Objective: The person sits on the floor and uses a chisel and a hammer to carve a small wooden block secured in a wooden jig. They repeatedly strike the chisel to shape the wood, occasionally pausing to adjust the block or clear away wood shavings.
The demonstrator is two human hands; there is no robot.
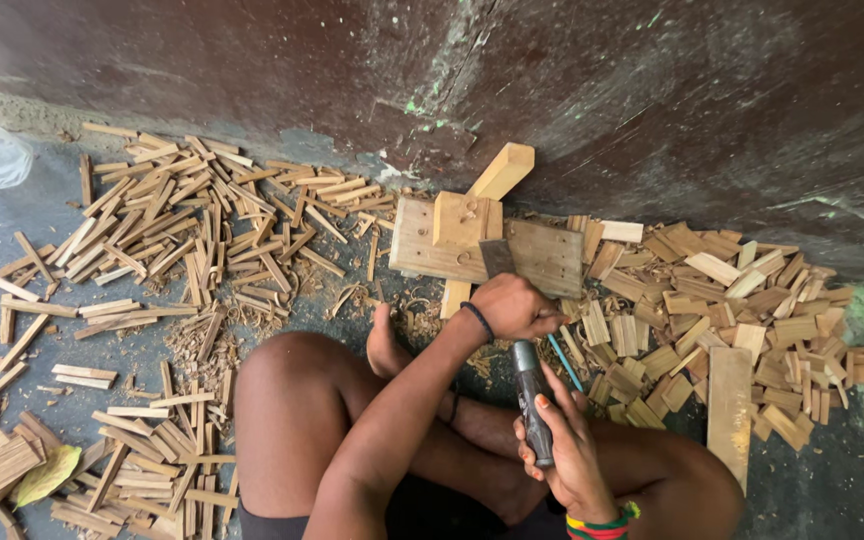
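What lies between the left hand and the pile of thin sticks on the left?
Head view: the person's foot and curled wood shavings lie between left hand and stick pile.

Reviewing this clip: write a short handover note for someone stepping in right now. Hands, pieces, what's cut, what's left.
Left hand presses down at the wooden block jig by the wall; what it grips is hidden.
Right hand holds a cleaver by its dark handle, blade up at the jig.
Done, apparently: thin split sticks heaped to the left and more by the knee.
Left, apparently: short flat wood blocks piled to the right, a longer plank among them.
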